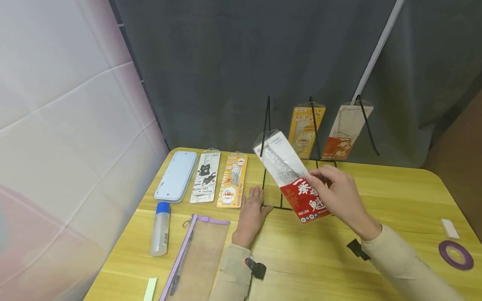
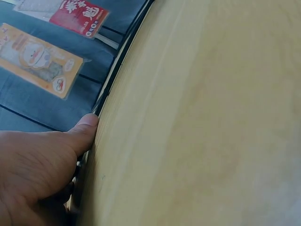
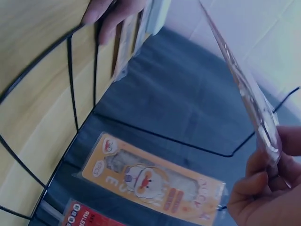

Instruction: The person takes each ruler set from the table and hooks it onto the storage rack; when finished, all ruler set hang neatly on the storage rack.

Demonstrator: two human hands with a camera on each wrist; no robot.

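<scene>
My right hand (image 1: 340, 196) pinches a red-and-white ruler set pack (image 1: 280, 163) by its lower right edge, thumb in front. The pack tilts, its clear top tab at the left prong of a black wire display rack (image 1: 268, 113); whether the prong passes through the tab I cannot tell. In the right wrist view the pack (image 3: 256, 103) is seen edge-on. With fingers extended, my left hand (image 1: 250, 217) rests at the rack's front left base corner, its thumb (image 2: 84, 132) against the wire. A yellow duck ruler pack (image 1: 301, 133) and another red-and-white ruler pack (image 1: 340, 129) hang on the other prongs.
Left on the table (image 1: 395, 200) lie a pale blue case (image 1: 176, 175), a black-cat ruler set (image 1: 205, 175), an orange duck pack (image 1: 232, 179), a blue-capped bottle (image 1: 161, 234) and a mesh pouch (image 1: 205, 259). Purple tape (image 1: 440, 251) and a white eraser (image 1: 449, 228) lie right.
</scene>
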